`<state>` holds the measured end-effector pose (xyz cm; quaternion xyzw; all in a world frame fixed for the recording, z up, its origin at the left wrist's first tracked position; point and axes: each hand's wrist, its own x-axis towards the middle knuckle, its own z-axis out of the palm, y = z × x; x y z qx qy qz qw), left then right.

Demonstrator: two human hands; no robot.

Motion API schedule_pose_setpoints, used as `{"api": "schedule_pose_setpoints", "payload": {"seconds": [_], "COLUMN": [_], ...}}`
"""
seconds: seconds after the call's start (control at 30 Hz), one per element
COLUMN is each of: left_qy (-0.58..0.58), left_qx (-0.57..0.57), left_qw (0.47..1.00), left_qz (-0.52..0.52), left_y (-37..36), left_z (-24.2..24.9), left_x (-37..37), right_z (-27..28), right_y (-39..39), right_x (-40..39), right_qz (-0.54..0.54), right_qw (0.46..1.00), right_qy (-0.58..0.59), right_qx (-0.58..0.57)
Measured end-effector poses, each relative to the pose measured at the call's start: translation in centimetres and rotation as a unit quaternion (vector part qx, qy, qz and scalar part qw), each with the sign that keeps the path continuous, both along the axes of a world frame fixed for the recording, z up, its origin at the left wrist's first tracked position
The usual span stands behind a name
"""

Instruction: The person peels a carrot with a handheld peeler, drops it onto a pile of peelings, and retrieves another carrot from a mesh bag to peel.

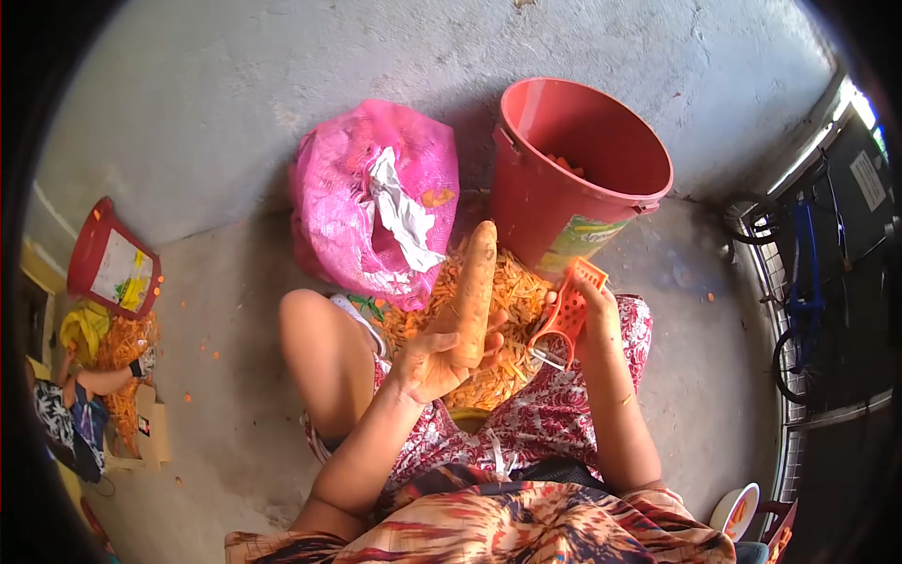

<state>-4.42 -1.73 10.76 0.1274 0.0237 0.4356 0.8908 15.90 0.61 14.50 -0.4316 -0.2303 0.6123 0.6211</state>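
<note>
My left hand is wrapped round the lower end of a thick carrot, which points upward and away from me. In my right hand is an orange peeler with a blade at its lower end and a perforated upper part. The peeler is to the right of the carrot, apart from it. Below both hands, between my legs, lies a heap of carrot peels. Part of a yellowish rim shows at the heap's near edge.
Beyond the heap stand a pink mesh sack and a tall red bucket with carrots inside. At left, another person sits by a smaller red bucket and more peels. A bicycle and white bowl are at right.
</note>
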Motion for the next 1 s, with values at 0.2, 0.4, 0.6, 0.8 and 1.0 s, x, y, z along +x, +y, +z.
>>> {"api": "schedule_pose_setpoints", "payload": {"seconds": [0.2, 0.4, 0.6, 0.8, 1.0], "left_qy": [0.057, 0.128, 0.151, 0.120, 0.171], "left_qx": [-0.074, -0.107, -0.165, -0.087, -0.174], "left_qw": [0.996, 0.986, 0.974, 0.989, 0.969], "left_qz": [-0.008, 0.017, 0.045, -0.008, 0.033], "left_y": [0.1, -0.2, -1.5, -1.6, -2.3], "left_z": [-1.1, -4.6, -4.0, -4.0, -0.6], "left_x": [0.3, 0.8, 2.2, 2.2, 3.0], "right_z": [-0.5, -3.8, -1.9, 0.7, 0.6], "right_y": [-0.6, -0.9, -2.4, -2.3, -2.5], "right_x": [-0.4, -2.2, -6.0, -7.8, -8.2], "right_qz": [-0.010, 0.070, 0.058, 0.004, 0.002], "right_qw": [0.999, 0.993, 0.998, 0.962, 0.916], "right_qy": [-0.031, 0.082, -0.030, -0.216, -0.314], "right_qx": [-0.021, -0.049, 0.025, 0.165, 0.248]}}
